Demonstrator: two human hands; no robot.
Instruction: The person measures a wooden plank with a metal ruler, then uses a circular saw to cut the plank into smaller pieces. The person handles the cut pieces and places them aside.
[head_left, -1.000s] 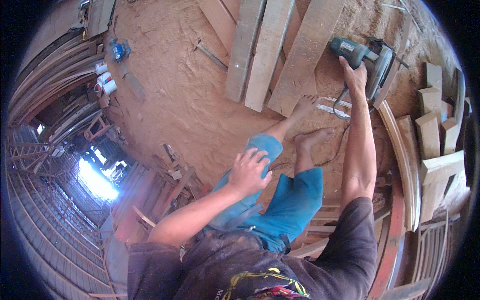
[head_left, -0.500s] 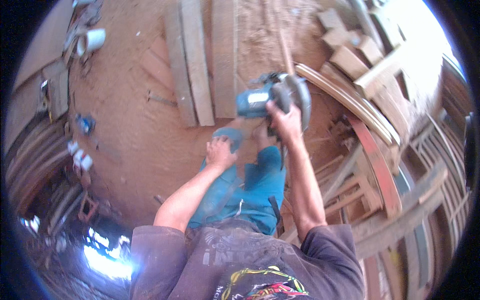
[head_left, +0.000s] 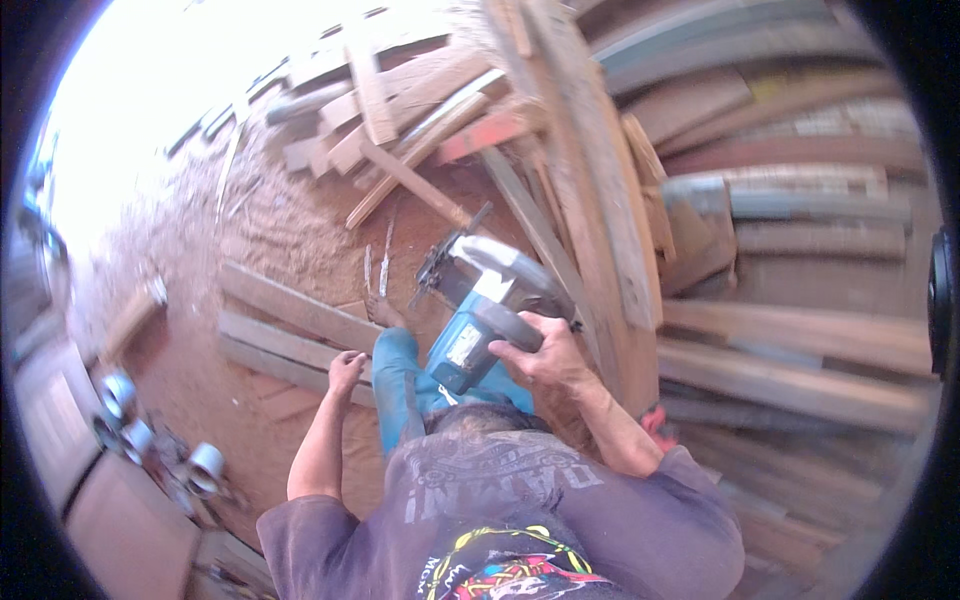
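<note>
A blue and grey circular saw [head_left: 465,345] is held up in front of my body, tilted, with its base plate side toward the upper left. My right hand [head_left: 555,355] is wrapped round its dark rear handle. The blade is hard to make out behind the guard. Beside my left thigh, my left hand [head_left: 346,373] hangs with its fingers curled in, and nothing shows in them. Close past it, grey boards [head_left: 290,345] lie on the reddish dirt floor. A bare foot [head_left: 383,311] shows just beyond the saw's near side.
Long upright-running timbers [head_left: 590,180] stand close on my right, with stacked planks [head_left: 800,370] beyond them. Ahead lies a heap of offcuts [head_left: 410,90] and a narrow wooden strip [head_left: 415,185]. Pale cans [head_left: 206,462] sit at the lower left. A red object [head_left: 657,428] is near my right elbow.
My view has swung to the right, toward the stacked timber. The saw has come nearer to my body in my right hand. My left hand has left my knee and hangs at my side.
</note>
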